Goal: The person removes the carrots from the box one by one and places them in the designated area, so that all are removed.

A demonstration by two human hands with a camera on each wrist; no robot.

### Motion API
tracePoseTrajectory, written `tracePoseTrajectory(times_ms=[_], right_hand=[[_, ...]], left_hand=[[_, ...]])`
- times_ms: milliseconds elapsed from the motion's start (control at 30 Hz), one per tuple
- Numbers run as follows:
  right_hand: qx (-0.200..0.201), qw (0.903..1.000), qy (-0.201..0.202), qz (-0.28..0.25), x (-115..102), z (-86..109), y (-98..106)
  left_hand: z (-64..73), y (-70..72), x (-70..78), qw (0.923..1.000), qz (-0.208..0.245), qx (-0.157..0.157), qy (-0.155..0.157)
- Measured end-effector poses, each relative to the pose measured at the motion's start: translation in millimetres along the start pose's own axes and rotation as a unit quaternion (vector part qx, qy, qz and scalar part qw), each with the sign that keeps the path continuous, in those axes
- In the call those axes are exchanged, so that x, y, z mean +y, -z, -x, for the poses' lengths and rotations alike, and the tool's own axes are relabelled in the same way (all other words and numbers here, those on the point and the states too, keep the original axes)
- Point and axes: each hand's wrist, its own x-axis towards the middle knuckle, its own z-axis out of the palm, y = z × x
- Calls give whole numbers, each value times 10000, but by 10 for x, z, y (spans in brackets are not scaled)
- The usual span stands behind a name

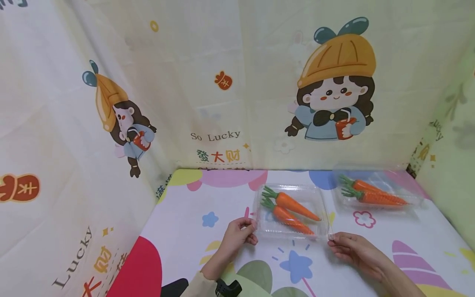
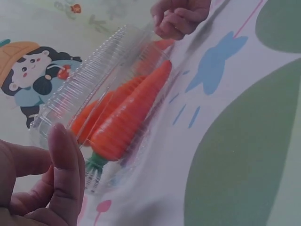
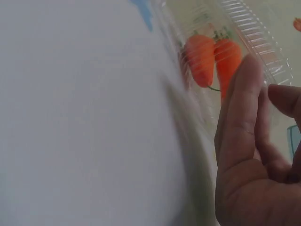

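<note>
A clear plastic box (image 1: 293, 231) with ribbed walls lies on the table in the head view. Inside it are two orange carrots with green tops, the upper carrot (image 1: 297, 205) and the lower carrot (image 1: 291, 220), side by side on a slant. My left hand (image 1: 239, 233) pinches the box's rim at its left side, thumb and fingertips bent together. At the near right corner, my right hand (image 1: 350, 249) pinches the rim between thumb and fingers. From the left wrist, the ribbed plastic covers the carrots (image 2: 127, 115), and the other hand (image 2: 181, 16) is at the far end.
A second clear box (image 1: 415, 202) with two carrots (image 1: 382, 199) stands at the back right of the patterned table (image 1: 185, 247). Printed cloth (image 1: 259, 82) hangs behind the table and along both sides. A black device (image 1: 228, 287) is strapped at the left wrist.
</note>
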Motion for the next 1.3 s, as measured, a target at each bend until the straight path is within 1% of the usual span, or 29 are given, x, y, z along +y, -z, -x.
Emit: tracePoseTrajectory(times_ms=[67, 167, 267, 300, 400, 533, 633, 733, 900, 1067, 1233, 1300], right_hand=[[-104, 9998, 171, 73, -8, 4, 8], [-391, 9983, 418, 74, -27, -7, 15], [-624, 9976, 294, -79, -53, -15, 39], [-642, 9976, 206, -126, -63, -16, 50], [-604, 9981, -64, -53, -110, -42, 80], [-577, 9976, -290, 230, -172, -80, 115], [-638, 9966, -437, 302, -207, -99, 137], [-697, 9958, -569, 140, -222, -104, 148], [-805, 9942, -632, -329, -175, -74, 150], [-870, 9918, -748, -558, -150, -42, 103], [-1211, 9851, -814, -915, -132, -16, 65], [-1268, 9829, -835, -1041, -120, -5, 58]], left_hand=[[8, 9, 11, 10000, -86, -10, -10], [6, 19, 22, 9997, -226, -12, -17], [1, 12, 40, 9996, -276, -58, 41], [-1, 9, 48, 9995, -296, -86, 67], [-4, 10, 75, 9991, -376, -129, 126], [-6, 15, 89, 9983, -535, -118, 171], [-4, 12, 103, 9980, -593, -103, 174], [-2, 6, 113, 9982, -580, -103, 140], [4, -2, 101, 9988, -465, -25, 130], [-5, 10, 82, 9992, -393, 90, 84], [-10, 18, 85, 9994, -329, 67, 114], [-8, 10, 89, 9995, -282, 39, 160]])
